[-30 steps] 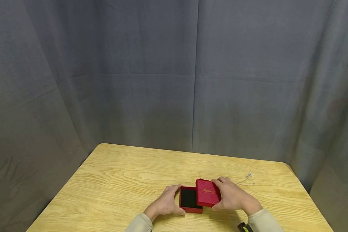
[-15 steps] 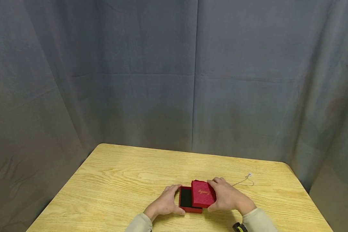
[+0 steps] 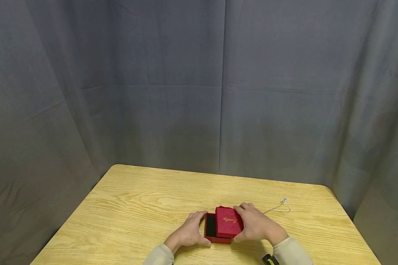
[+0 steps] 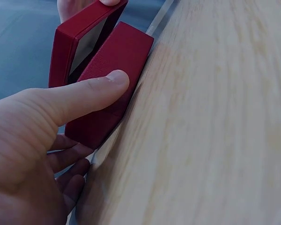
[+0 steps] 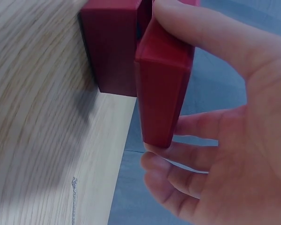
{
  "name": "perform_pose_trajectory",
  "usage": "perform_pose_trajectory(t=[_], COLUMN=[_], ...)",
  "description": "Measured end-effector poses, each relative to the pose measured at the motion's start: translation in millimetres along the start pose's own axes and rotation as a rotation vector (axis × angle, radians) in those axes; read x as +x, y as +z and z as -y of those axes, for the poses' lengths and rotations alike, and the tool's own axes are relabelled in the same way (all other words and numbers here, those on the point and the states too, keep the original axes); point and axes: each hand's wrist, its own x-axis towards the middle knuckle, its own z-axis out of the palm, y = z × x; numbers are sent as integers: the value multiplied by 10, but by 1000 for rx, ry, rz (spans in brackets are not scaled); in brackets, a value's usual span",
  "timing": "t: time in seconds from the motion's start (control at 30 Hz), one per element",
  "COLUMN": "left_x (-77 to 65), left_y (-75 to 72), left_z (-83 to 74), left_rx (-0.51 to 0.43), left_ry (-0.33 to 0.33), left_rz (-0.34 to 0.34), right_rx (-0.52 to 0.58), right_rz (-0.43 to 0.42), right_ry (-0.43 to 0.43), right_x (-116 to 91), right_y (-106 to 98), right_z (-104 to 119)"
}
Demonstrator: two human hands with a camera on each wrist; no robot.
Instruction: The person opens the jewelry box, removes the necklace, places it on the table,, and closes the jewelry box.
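A small red jewelry box base (image 3: 218,240) with a black lining sits on the table. My left hand (image 3: 189,230) grips its left side, the thumb along the near wall in the left wrist view, where the base (image 4: 117,61) shows its red side. Above the base's right part, my right hand (image 3: 256,225) holds the red lid (image 3: 228,222), which bears gold lettering. The right wrist view shows the lid (image 5: 161,89) tilted over the base, pinched between thumb and fingers. The left strip of the black lining stays uncovered. Beyond the right hand lies a thin chain necklace (image 3: 278,207) with a pale pendant.
The wooden table (image 3: 146,198) has rounded far corners. Grey curtains (image 3: 172,110) hang behind it and at both sides. A black and yellow band (image 3: 270,260) is at the right wrist.
My right hand has moved left with the lid, which now covers more of the base. The left hand and the base have stayed in place.
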Motion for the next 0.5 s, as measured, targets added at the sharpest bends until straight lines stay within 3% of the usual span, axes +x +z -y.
perform_pose_trajectory(t=[0.5], left_x=[-8], left_y=[-15], left_z=[-7], left_rx=[-13], left_ry=[16], left_rz=[-8], right_rx=[15], right_rz=[-33], right_ry=[-24], right_x=[62], right_y=[125], right_z=[41])
